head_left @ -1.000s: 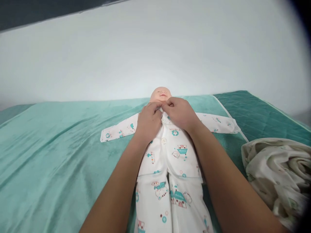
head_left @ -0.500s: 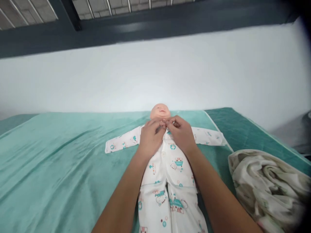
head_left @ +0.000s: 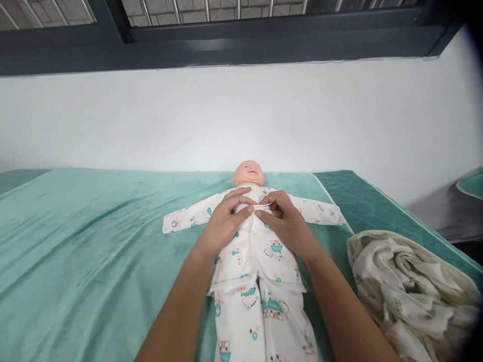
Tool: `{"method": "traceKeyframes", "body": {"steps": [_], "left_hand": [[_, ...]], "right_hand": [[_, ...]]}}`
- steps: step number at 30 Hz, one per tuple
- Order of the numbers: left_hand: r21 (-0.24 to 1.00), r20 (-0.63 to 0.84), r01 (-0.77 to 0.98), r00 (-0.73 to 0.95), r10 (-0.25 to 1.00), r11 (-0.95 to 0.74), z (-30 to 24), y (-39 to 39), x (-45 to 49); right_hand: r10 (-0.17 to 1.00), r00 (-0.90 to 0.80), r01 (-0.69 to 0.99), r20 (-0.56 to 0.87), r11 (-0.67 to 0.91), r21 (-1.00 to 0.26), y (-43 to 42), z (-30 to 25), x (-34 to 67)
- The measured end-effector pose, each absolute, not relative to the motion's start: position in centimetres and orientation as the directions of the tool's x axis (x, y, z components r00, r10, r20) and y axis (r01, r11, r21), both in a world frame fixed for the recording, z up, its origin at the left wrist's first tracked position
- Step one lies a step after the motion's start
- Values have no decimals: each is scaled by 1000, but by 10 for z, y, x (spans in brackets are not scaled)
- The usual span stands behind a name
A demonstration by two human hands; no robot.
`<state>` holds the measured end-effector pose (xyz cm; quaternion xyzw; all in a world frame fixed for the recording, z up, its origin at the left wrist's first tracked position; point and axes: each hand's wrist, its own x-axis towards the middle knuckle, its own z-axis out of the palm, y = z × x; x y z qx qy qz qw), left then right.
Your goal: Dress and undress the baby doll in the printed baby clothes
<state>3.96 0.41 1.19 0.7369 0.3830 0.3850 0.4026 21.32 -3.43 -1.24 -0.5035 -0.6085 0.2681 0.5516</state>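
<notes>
A baby doll (head_left: 249,173) lies on its back with its arms spread, dressed in a white printed baby shirt (head_left: 241,254) and matching trousers (head_left: 241,322). Over the chest, my left hand (head_left: 229,216) pinches the front edge of the shirt between thumb and fingers. Opposite it, my right hand (head_left: 284,217) grips the other side of the same opening, its fingertips close to the left ones. A small button (head_left: 253,235) shows lower down on the shirt front. The exact spot between my fingertips is partly hidden.
The doll rests on a green sheet (head_left: 94,261) that runs up to a white wall (head_left: 181,120). To the right lies a crumpled pale cloth (head_left: 407,286). Above the wall is a dark window frame (head_left: 241,48) with metal bars.
Both hands have moved down from the doll's neck to the middle of its chest, uncovering the collar. The view has tilted slightly upward.
</notes>
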Motion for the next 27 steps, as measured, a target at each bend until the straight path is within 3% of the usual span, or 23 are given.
{"method": "traceKeyframes", "body": {"steps": [11, 20, 27], "left_hand": [[882, 217, 279, 474, 853, -379, 15, 3, 36], [926, 208, 184, 477, 854, -329, 12, 5, 34], [946, 212, 131, 440, 873, -297, 5, 12, 37]], "right_hand": [[912, -23, 312, 409, 395, -864, -25, -8, 217], [959, 123, 322, 255, 205, -924, -33, -7, 214], [964, 131, 242, 231, 195, -951, -30, -9, 217]]}}
